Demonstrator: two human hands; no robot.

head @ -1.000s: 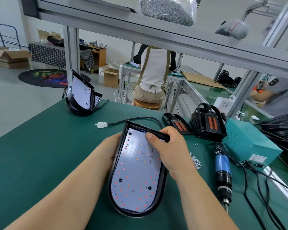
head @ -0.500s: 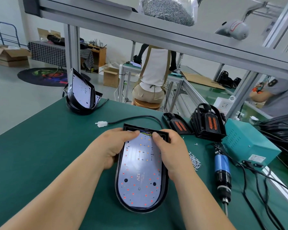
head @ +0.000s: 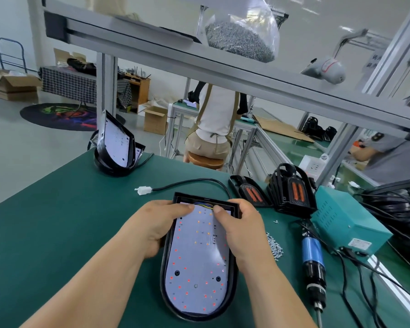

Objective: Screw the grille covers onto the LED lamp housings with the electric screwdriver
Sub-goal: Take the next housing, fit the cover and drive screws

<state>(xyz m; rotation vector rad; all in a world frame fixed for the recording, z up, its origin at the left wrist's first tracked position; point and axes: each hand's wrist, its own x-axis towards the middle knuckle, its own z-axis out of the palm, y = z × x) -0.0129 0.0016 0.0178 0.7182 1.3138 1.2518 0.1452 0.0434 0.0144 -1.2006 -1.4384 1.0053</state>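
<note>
Green matting covers the tabletop (head: 57,233), and the LED lamp housing (head: 197,268) lies flat near its front edge, board up, rounded end nearest. The left hand (head: 156,226) grips the housing's left rim, thumb pressed on the board beside the wires. The right hand (head: 242,230) holds the far right corner, fingers curled over the rim and thumb on the board. Towards the right edge the electric screwdriver (head: 314,263) lies untouched, with loose screws (head: 275,246) between it and the housing. Beyond, stacked grille covers (head: 291,190) stand beside a teal power box (head: 343,221). More housings (head: 115,147) sit at the far left corner.
</note>
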